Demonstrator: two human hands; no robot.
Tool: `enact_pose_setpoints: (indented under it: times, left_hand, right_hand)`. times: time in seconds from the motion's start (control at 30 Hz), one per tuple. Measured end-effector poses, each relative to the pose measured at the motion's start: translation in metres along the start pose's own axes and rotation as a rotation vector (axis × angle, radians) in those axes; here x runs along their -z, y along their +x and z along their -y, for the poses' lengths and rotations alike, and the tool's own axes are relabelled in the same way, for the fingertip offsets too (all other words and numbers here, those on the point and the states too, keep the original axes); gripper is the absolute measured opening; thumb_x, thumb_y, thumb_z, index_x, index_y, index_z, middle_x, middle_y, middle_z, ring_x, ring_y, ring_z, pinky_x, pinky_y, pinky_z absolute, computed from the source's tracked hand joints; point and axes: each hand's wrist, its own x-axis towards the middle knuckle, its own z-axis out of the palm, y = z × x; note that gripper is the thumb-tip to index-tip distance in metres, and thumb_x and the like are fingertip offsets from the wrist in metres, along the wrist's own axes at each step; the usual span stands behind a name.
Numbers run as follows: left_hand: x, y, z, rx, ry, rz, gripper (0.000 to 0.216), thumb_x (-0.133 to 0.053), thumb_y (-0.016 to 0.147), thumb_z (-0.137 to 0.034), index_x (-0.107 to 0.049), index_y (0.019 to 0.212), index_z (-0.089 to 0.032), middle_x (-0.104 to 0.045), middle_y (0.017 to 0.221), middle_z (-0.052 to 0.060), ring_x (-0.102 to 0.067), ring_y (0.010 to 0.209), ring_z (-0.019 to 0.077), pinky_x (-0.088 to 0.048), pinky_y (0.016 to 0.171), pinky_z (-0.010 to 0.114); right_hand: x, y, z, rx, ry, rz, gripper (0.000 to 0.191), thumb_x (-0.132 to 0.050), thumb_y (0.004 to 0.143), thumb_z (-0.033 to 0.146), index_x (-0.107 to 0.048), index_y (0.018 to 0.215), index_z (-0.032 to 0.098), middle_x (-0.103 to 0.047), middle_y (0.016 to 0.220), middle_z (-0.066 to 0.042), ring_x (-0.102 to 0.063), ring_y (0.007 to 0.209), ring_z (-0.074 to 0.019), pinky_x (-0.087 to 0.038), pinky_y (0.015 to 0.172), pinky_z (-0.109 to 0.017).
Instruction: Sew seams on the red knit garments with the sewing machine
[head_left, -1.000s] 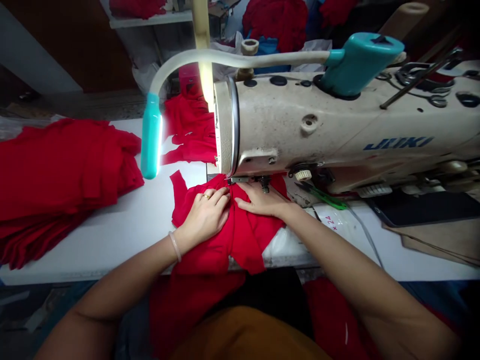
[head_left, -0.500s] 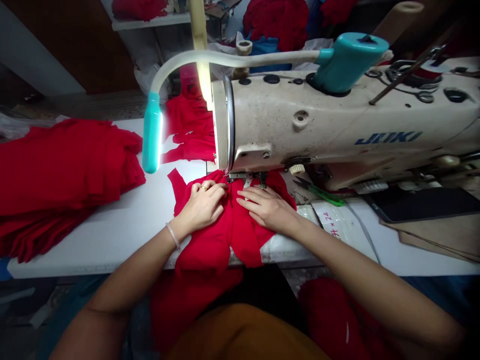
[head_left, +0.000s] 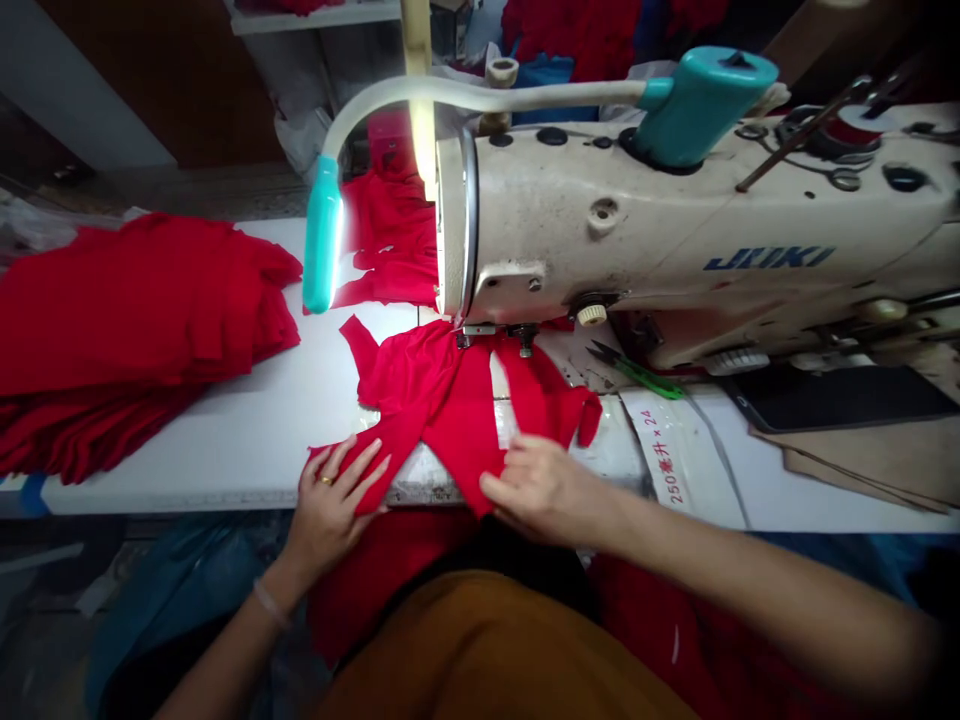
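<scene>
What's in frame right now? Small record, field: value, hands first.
left hand: fingers spread on the near left part of the red fabric
right hand: fingers curled, gripping the fabric's near right part
fabric: far part beneath the head of the sewing machine
machine marking: JUKI, blue letters
lamp: turquoise, lit, left of machine head
stack of red cloth: on white table, at left
snips: green handles, right of fabric, untouched
dark flat device: far right

Red cloth (head_left: 461, 420) part-hidden under sewing mach. (head_left: 540, 225), ctr.; mach. cut off at R edge, red stack (head_left: 142, 310) at L edge.
</scene>
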Motion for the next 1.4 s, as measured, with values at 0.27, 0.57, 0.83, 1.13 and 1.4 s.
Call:
enact_pose_setpoints:
  times: [0.27, 0.57, 0.83, 1.13, 1.4]
  left_hand:
    - [0.073, 0.057, -0.005, -0.038, -0.385, -0.431, 0.025, -0.055, 0.096, -0.014, -0.063, 0.115, -0.028, -0.068, 0.095, 0.001, -0.068, 0.094, 0.0191, -0.057, 0.086, 0.039]
    - [0.001, 0.055, -0.058, -0.193, -0.090, -0.037, 0.030, -0.040, 0.103, -0.026, -0.067, 0.107, -0.011, -0.059, 0.065, 0.001, -0.051, 0.052, 0.0136, -0.033, 0.049, 0.030]
    - [-0.007, 0.065, -0.071, -0.101, -0.132, -0.060, 0.024, -0.046, 0.098, -0.017, -0.069, 0.104, -0.014, -0.069, 0.099, 0.010, -0.062, 0.084, 0.0190, -0.048, 0.072, 0.030]
    - [-0.007, 0.079, -0.059, -0.022, 0.034, 0.025, 0.048, -0.057, 0.084, -0.010, -0.065, 0.129, -0.023, -0.065, 0.080, 0.004, -0.059, 0.071, 0.0194, -0.044, 0.065, 0.032]
    - [-0.021, 0.079, -0.070, -0.029, -0.068, 0.057, 0.056, -0.050, 0.077, 0.000, -0.064, 0.129, -0.016, -0.061, 0.074, 0.002, -0.057, 0.064, 0.0164, -0.047, 0.060, 0.026]
  right_hand:
    - [-0.017, 0.021, 0.070, -0.261, 0.126, -0.242, 0.025, -0.062, 0.094, 0.039, -0.062, 0.095, 0.014, -0.067, 0.098, -0.012, -0.064, 0.090, -0.0219, -0.050, 0.068, -0.031]
    - [-0.020, 0.015, 0.074, -0.209, 0.210, -0.396, 0.028, -0.043, 0.100, 0.016, -0.063, 0.080, 0.014, -0.053, 0.062, -0.001, -0.046, 0.058, -0.0136, -0.038, 0.055, -0.028]
    - [-0.023, -0.011, 0.029, -0.290, -0.147, -0.364, 0.027, -0.056, 0.098, 0.030, -0.066, 0.112, 0.009, -0.071, 0.099, -0.014, -0.065, 0.077, -0.0182, -0.050, 0.066, -0.031]
    - [-0.034, -0.037, 0.026, -0.102, -0.113, -0.382, 0.011, -0.061, 0.094, 0.017, -0.068, 0.101, 0.014, -0.072, 0.104, -0.011, -0.063, 0.106, -0.0221, -0.049, 0.089, -0.036]
    - [-0.021, -0.034, 0.011, -0.278, -0.289, -0.312, 0.029, -0.060, 0.096, 0.032, -0.063, 0.072, 0.017, -0.057, 0.063, -0.002, -0.054, 0.061, -0.0147, -0.039, 0.059, -0.031]
